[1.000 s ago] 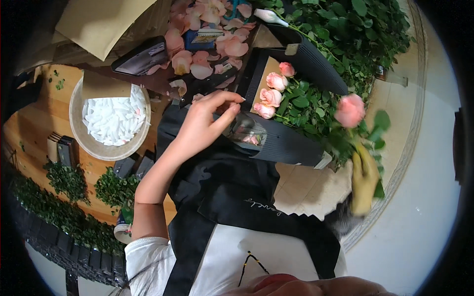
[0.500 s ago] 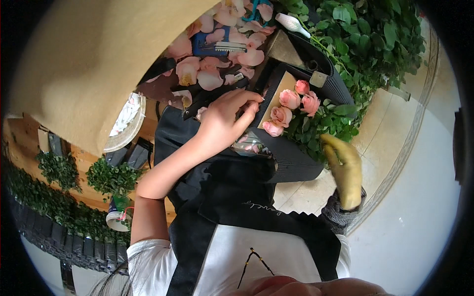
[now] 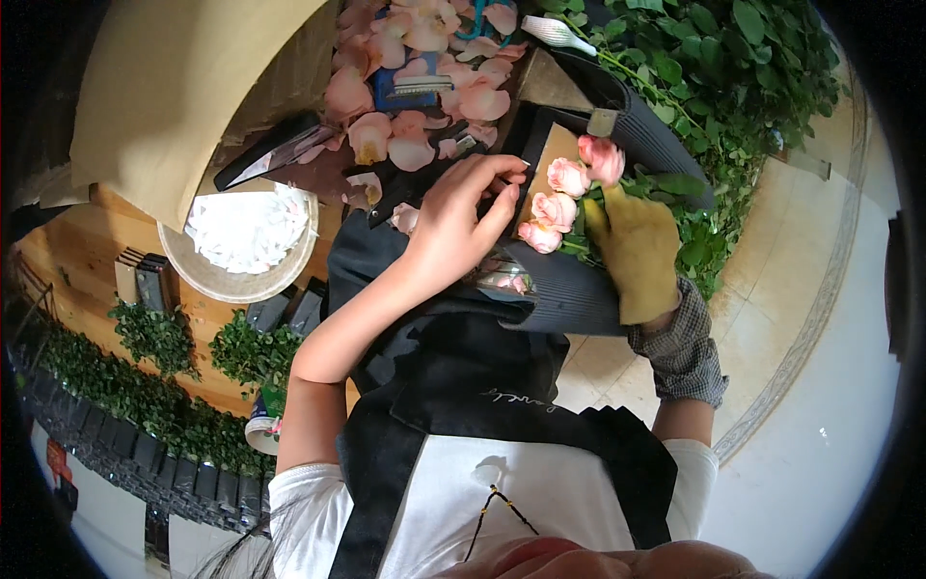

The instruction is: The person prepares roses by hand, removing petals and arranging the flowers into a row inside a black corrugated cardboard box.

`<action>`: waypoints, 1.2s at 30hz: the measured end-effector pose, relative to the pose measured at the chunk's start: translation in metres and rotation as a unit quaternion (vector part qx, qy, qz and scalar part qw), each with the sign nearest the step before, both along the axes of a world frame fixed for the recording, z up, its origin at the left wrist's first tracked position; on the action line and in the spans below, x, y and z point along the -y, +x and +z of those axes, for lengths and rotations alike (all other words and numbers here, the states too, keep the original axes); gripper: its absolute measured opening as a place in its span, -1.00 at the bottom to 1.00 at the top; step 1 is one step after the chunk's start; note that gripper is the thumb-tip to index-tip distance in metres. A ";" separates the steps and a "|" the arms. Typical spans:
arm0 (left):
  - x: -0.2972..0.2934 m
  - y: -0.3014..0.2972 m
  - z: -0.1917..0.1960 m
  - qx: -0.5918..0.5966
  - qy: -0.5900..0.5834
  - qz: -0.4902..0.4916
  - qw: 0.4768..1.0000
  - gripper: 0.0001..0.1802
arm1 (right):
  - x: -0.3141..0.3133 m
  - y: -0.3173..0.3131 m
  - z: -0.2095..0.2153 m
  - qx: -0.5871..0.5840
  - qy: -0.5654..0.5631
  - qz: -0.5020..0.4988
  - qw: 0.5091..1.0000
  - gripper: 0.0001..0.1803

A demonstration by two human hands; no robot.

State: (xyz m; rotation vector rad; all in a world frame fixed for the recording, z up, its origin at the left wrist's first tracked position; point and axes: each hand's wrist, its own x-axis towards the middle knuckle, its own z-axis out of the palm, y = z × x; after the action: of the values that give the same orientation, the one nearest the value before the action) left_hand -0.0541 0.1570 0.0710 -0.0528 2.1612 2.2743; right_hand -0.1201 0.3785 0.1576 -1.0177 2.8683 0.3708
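Note:
My left hand (image 3: 461, 220) is bare and reaches forward, its fingers and thumb pinching the near-left rim of a dark ribbed container (image 3: 575, 301). Inside it, a few pink roses (image 3: 554, 206) lie against a brown panel. My right hand (image 3: 637, 253) wears a yellow glove and lies among the stems in the container. It holds a pink rose (image 3: 604, 156) whose head sits just above the fingertips, beside the other blooms. The stem is hidden under the glove.
Loose pink petals (image 3: 405, 143) cover the dark worktop beyond my left hand. A round bowl of white petals (image 3: 247, 234) stands at the left, under a beige sheet (image 3: 183, 87). A heap of green leaves (image 3: 719, 82) lies at the right, a white-handled tool (image 3: 563, 33) at the top.
My gloved right hand has brought the pink rose from out at the right into the container beside the other roses. My left hand has stayed at the container's rim.

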 end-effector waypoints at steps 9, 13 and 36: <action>-0.011 -0.016 0.008 0.063 -0.004 -0.023 0.998 -0.73 | -0.021 -0.025 -0.006 0.207 -0.228 -0.060 0.950 -0.88; -0.017 -0.029 0.021 0.010 -0.079 -0.075 0.994 -0.67 | -0.042 -0.029 -0.010 0.211 -0.239 0.042 0.947 -0.80; -0.023 -0.052 0.028 -0.055 -0.164 -0.076 0.982 -0.73 | -0.048 -0.029 -0.006 0.143 -0.216 0.200 0.945 -0.77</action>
State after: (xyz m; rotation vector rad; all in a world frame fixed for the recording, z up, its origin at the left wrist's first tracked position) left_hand -0.1056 0.1795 0.0994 0.2339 2.4779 1.8639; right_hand -0.1491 0.4265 0.1513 -1.5786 2.5162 -0.3830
